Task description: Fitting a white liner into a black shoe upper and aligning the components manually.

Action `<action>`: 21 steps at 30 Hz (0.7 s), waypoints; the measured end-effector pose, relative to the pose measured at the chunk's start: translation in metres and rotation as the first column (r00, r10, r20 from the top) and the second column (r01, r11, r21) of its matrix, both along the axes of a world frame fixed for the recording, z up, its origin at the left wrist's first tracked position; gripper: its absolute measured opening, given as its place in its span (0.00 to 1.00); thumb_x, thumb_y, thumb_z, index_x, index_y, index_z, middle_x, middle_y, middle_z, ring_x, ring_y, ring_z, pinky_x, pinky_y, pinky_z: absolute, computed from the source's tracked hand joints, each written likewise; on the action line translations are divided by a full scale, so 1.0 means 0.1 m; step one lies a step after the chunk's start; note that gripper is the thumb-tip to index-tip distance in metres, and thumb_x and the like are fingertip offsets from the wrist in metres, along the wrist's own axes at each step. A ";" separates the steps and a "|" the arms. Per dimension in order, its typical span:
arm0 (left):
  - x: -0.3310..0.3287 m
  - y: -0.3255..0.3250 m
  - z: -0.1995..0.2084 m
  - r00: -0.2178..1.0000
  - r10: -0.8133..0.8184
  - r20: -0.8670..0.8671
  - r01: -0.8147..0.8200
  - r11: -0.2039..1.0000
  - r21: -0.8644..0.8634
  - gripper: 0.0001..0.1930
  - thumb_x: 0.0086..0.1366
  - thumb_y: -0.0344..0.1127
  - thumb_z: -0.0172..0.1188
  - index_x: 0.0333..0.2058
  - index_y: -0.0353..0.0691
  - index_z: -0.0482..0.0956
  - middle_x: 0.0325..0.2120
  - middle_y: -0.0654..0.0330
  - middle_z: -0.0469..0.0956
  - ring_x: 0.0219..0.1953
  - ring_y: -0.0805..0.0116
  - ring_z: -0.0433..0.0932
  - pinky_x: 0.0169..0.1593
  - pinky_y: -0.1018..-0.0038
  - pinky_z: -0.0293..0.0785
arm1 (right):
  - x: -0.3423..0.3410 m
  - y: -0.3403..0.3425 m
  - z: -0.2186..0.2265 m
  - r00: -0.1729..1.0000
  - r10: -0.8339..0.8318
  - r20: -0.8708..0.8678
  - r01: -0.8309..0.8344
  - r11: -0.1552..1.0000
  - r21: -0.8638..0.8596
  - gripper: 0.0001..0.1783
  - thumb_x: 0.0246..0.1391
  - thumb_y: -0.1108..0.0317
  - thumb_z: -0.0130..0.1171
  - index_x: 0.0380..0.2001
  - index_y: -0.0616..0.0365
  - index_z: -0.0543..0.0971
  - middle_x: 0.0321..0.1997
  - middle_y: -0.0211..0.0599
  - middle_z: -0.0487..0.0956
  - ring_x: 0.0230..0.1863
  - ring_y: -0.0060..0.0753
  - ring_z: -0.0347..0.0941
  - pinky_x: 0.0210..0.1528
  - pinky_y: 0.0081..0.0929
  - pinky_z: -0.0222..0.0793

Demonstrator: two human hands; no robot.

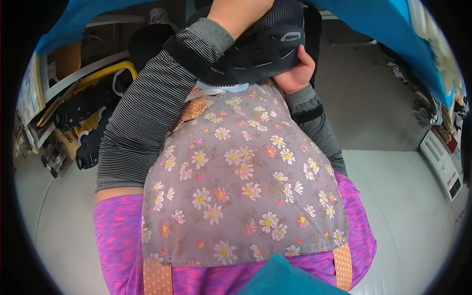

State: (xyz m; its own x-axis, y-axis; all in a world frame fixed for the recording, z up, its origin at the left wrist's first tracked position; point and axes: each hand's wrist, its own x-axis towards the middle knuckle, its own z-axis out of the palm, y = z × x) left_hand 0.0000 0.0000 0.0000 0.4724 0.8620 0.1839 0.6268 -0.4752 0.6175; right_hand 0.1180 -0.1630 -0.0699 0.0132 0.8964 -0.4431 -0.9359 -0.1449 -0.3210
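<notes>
Shoe: you hold a black shoe [260,46] with a mesh panel up against your chest, at the top middle of the view, above the bib of your apron.
Right hand: your right hand [295,73] grips the shoe from below, thumb curled up around its right end and the palm pressed to the underside; the other fingers are hidden behind the shoe.
Left hand: your left hand [238,14] reaches in from the top of the view, and only the wrist and back of the hand show. It goes behind or into the shoe's upper side, so you cannot tell whether the fingers are spread or closed.
Sleeves: both forearms wear grey striped sleeves [147,113]; the left one crosses the left half of the view up to the shoe.
Apron: a grey apron [241,187] with a daisy print covers your front, with orange dotted straps at the lower edge, over a bright purple top [115,231].
Shelf at left: a cluttered rack [73,113] holds dark shoe pieces and yellow and black parts, packed close together; what each piece is cannot be told.
Table: a pale work surface [408,206] lies on your right, with a white device [440,162] near its far right edge.
</notes>
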 end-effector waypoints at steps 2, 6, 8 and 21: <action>0.00 -0.01 -0.02 0.999 -0.017 0.037 0.021 0.996 -0.089 0.20 0.66 0.46 0.57 0.28 0.30 0.79 0.24 0.40 0.78 0.30 0.40 0.79 0.34 0.54 0.76 | -0.02 -0.05 0.04 1.000 0.017 -0.025 -0.017 1.000 -0.016 0.33 0.61 0.55 0.51 0.66 0.58 0.61 0.70 0.48 0.63 0.70 0.54 0.56 0.73 0.55 0.44; -0.01 0.04 -0.17 0.995 -0.048 0.087 0.057 0.993 -0.104 0.21 0.66 0.46 0.57 0.28 0.30 0.79 0.25 0.39 0.78 0.31 0.40 0.78 0.34 0.54 0.75 | 0.01 -0.02 -0.04 0.998 0.020 -0.053 -0.021 1.000 -0.022 0.33 0.62 0.55 0.50 0.66 0.58 0.62 0.70 0.48 0.63 0.70 0.54 0.57 0.73 0.55 0.45; 0.02 0.02 -0.15 0.982 -0.021 0.189 0.052 0.985 -0.163 0.21 0.66 0.47 0.56 0.28 0.31 0.79 0.25 0.39 0.78 0.31 0.40 0.79 0.34 0.54 0.75 | 0.07 -0.05 -0.18 0.793 0.070 -0.605 0.071 0.976 0.207 0.33 0.62 0.55 0.50 0.66 0.59 0.62 0.70 0.48 0.63 0.70 0.54 0.57 0.73 0.55 0.45; -0.04 -0.03 0.13 1.000 0.000 0.004 0.000 0.996 0.093 0.22 0.65 0.51 0.57 0.25 0.35 0.78 0.22 0.42 0.78 0.27 0.42 0.79 0.30 0.54 0.75 | -0.03 -0.11 0.08 1.000 0.017 -0.007 -0.016 1.000 0.023 0.32 0.63 0.55 0.48 0.65 0.60 0.62 0.69 0.49 0.65 0.70 0.53 0.58 0.73 0.54 0.47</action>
State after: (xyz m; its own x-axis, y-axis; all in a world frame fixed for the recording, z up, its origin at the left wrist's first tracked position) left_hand -0.0039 -0.0032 0.0126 0.4712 0.8412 0.2653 0.6243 -0.5305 0.5734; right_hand 0.1147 -0.1738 -0.0616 -0.0050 0.9063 -0.4227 -0.9359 -0.1531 -0.3173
